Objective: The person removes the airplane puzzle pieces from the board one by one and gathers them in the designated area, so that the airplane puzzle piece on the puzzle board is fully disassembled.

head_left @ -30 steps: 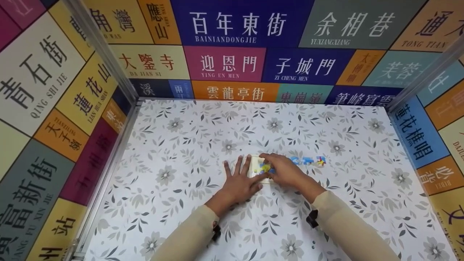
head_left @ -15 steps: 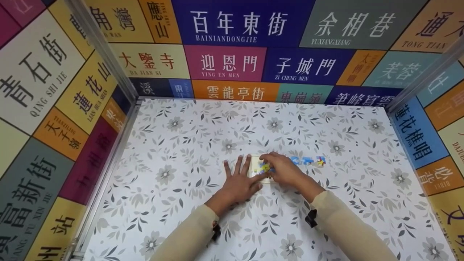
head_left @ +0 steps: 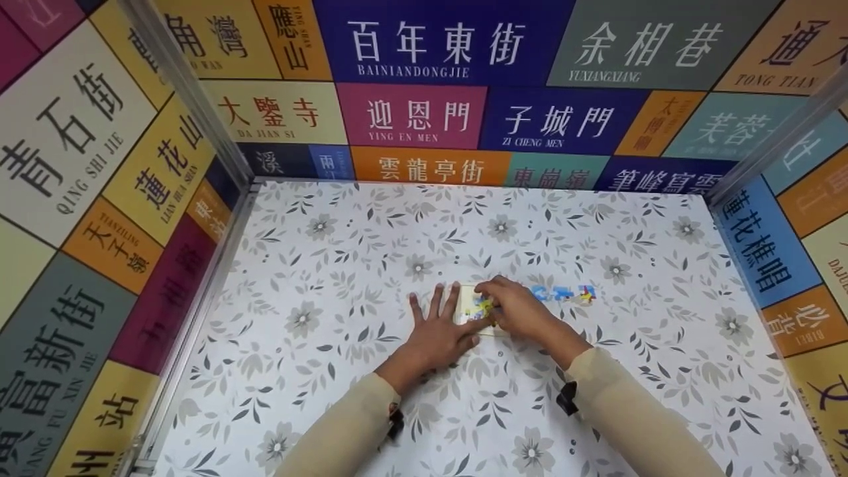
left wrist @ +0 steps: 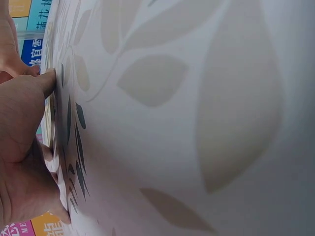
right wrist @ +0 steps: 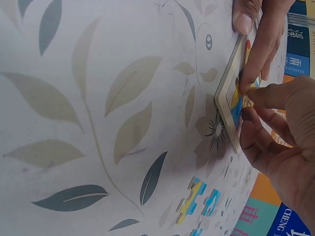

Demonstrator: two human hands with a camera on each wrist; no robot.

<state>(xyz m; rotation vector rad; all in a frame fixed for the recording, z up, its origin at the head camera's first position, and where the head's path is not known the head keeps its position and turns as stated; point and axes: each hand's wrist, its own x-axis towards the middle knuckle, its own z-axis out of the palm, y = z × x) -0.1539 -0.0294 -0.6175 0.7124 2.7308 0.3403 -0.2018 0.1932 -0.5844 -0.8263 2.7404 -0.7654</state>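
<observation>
Near the table's middle: a shallow puzzle board (head_left: 466,296) with a pale rim lies flat on a white floral tablecloth (head_left: 371,238); yellow and blue pieces show inside it, partly covered by fingers.
Left hand (head_left: 434,339): palm down, fingers straight; three are spread at the board's left side, the index finger reaches across the board towards the other hand, and the thumb rests at the near edge.
Right hand (head_left: 523,311): above the board's right part, thumb and fingertips pinching a small puzzle piece (right wrist: 247,102), mostly hidden, close to the left index fingertip.
Right of the board: loose pieces (head_left: 563,293), mostly blue, lie in a rough row; the farthest right also shows red and yellow.
Arms: beige sleeves (head_left: 649,411), each with a black object at the cuff.
Surrounding walls: colourful panels (head_left: 437,43) bearing Chinese characters and romanised names.
</observation>
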